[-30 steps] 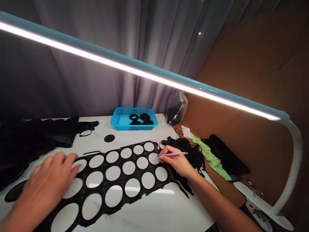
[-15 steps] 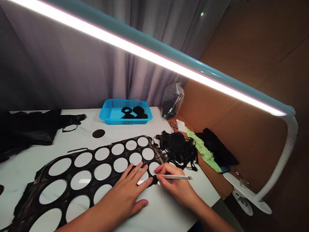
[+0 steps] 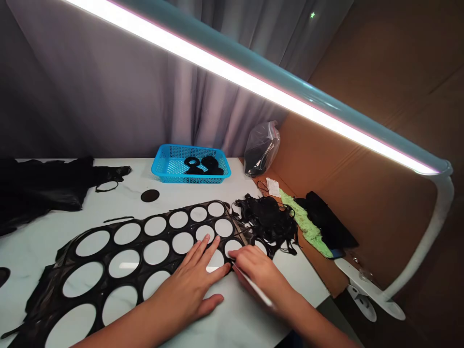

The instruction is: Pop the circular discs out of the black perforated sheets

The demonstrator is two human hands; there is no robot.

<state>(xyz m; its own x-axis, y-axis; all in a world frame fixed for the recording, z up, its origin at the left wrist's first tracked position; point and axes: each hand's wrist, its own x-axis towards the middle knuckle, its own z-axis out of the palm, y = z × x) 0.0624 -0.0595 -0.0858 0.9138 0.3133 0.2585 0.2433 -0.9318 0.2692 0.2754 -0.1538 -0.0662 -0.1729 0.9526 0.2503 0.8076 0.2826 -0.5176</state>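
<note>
A black sheet (image 3: 104, 262) with rows of round holes lies on the white table, which shows through the holes. My left hand (image 3: 195, 278) rests flat on the sheet's right part, fingers spread, thumb on the bare tabletop. Close to its index fingertip, my right hand (image 3: 259, 273) is closed around a thin white pen-shaped tool (image 3: 258, 288). The tool's tip is at the sheet's near right edge, partly hidden by the fingers. Beyond the right hand lies a tangled heap of black scraps (image 3: 270, 220).
A blue basket (image 3: 168, 179) with black rings stands at the back. A black disc (image 3: 150, 195) lies before it, and black material (image 3: 43, 186) spreads at the left. A plastic bag (image 3: 261, 147), green cloth (image 3: 304, 224) and clamped lamp (image 3: 431, 232) are at the right.
The tool in my right hand has swung from nearly level to slanting down toward me, and that hand has turned over more. My left hand stays on the sheet. The view has shifted slightly.
</note>
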